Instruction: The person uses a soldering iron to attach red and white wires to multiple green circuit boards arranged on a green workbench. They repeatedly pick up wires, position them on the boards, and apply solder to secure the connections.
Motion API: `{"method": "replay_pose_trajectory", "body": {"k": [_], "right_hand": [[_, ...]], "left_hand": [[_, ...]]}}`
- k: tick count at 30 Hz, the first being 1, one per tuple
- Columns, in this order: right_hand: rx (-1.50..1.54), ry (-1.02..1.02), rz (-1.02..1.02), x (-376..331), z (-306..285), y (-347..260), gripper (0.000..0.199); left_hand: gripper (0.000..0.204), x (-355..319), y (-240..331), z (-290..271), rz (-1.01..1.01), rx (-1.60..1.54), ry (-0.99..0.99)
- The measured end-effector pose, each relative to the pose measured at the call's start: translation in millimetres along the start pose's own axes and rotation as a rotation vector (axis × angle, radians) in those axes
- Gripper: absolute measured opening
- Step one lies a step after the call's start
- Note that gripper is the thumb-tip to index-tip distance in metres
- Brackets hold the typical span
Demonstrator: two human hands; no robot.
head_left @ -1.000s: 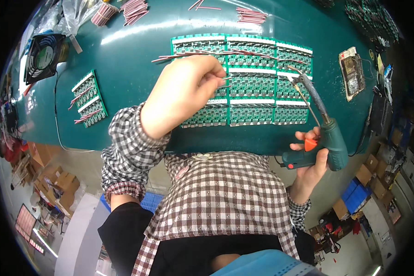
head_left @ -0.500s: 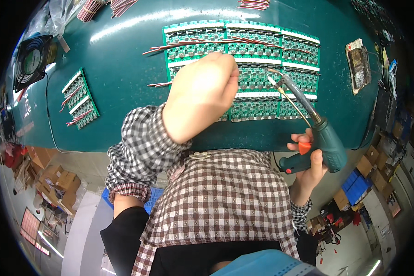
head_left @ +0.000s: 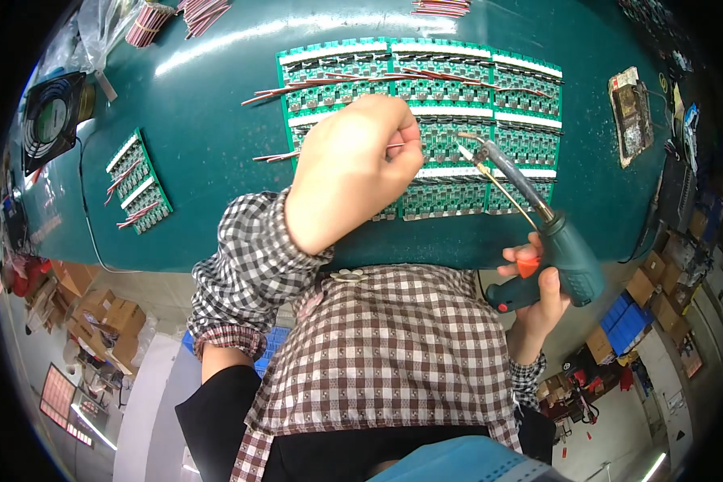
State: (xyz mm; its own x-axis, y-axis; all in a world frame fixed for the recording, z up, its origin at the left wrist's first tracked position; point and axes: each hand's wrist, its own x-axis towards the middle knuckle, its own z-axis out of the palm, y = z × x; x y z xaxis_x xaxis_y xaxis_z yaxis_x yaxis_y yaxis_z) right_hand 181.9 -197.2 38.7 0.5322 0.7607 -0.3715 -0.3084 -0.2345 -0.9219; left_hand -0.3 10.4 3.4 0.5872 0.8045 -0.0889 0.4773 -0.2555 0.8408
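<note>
My left hand (head_left: pixel 353 165) hovers over the green circuit boards (head_left: pixel 450 205), fingers pinched. A thin wire (head_left: pixel 395 146) shows at the fingertips; its ends are hidden by the hand. My right hand (head_left: pixel 542 309) is wrapped around the handle of a dark green soldering gun (head_left: pixel 574 261) with a red trigger. The gun's bent tip points left over the middle boards, a short way from my left fingertips. Whether it touches a board I cannot tell. Red-and-white wires (head_left: pixel 321 83) lie across the upper rows, and a few more stick out at the left edge.
A smaller board panel (head_left: pixel 139 181) with wires lies on the left of the green table (head_left: pixel 209 145), near a black fan (head_left: pixel 52 120). Wire bundles (head_left: pixel 203 14) lie at the far edge. A worn, blackened block (head_left: pixel 632 116) sits at the right.
My left hand has turned slightly, and the wire now shows between its fingertips. The soldering gun's tip has moved a little left and nearer. The view has shifted slightly.
</note>
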Motion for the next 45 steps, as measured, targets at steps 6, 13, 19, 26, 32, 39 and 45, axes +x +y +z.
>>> {"method": "replay_pose_trajectory", "body": {"k": [6,13,19,26,32,39,45], "right_hand": [[-0.02,0.003,0.032,-0.9,3.7,-3.9,0.051],[-0.11,0.02,0.071,-1.4,11.9,-9.9,0.048],[-0.14,0.021,0.067,-0.4,14.8,-11.5,0.046],[-0.17,0.01,0.064,4.4,19.7,-13.1,0.045],[-0.175,0.008,0.093,8.5,21.6,-16.3,0.044],[-0.188,0.005,0.1,8.9,21.5,-16.4,0.042],[-0.176,-0.013,0.094,9.8,21.3,-16.1,0.041]], "left_hand": [[0.008,2.4,-7.4,7.6,0.061,0.118,0.032],[0.009,2.0,-8.3,8.6,0.063,0.104,0.048],[0.008,3.9,-9.2,8.0,0.056,0.077,0.019],[0.008,5.0,-10.0,8.9,0.068,0.095,0.032],[0.009,5.3,-10.6,9.5,0.074,0.094,0.04],[0.01,5.2,-11.5,11.0,0.094,0.087,0.058],[0.01,5.1,-11.3,11.1,0.103,0.106,0.065]]}}
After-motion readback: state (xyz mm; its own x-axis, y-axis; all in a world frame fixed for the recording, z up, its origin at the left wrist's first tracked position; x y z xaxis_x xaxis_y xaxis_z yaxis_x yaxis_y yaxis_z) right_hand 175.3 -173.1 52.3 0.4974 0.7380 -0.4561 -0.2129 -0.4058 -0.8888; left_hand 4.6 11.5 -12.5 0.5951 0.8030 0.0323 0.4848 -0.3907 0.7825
